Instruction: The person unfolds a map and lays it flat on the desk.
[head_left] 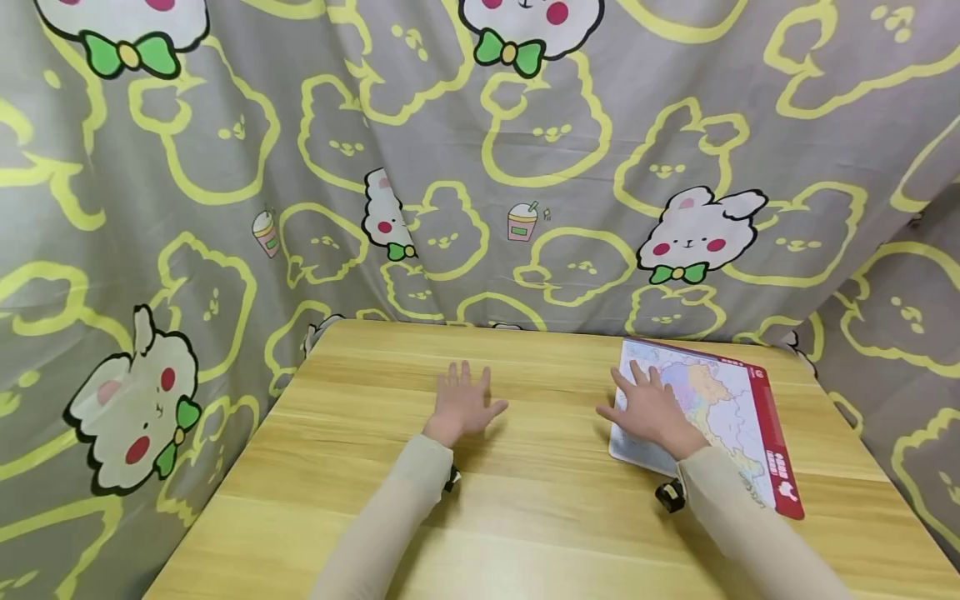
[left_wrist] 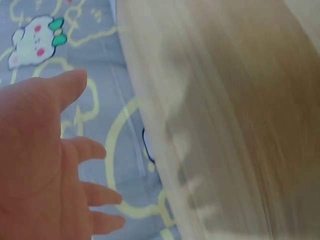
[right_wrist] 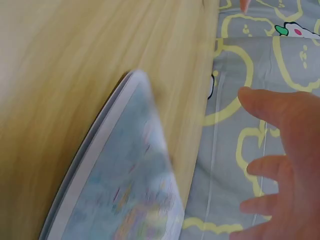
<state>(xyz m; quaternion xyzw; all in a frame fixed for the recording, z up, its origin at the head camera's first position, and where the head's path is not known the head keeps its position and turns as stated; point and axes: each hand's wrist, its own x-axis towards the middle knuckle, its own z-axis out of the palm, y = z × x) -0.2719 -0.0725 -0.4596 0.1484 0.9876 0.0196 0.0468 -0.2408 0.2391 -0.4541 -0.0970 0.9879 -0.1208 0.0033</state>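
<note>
My left hand (head_left: 461, 403) is held out over the left middle of the wooden table, fingers spread and nothing in them. In the left wrist view the same hand (left_wrist: 35, 160) shows its palm side, with a gap between it and the tabletop. My right hand (head_left: 651, 408), fingers also spread, is above the left part of a flat board printed with a coloured map (head_left: 731, 408). That board has a red strip along its right side. In the right wrist view the right hand (right_wrist: 290, 150) appears apart from the map board (right_wrist: 120, 175), holding nothing.
The wooden table (head_left: 300, 500) reaches back to a grey curtain (head_left: 450, 108) with yellow outlines and white rabbit figures. Curtain fabric also hangs along the left and right sides. A dark band with a small device (head_left: 670, 495) is on the right wrist.
</note>
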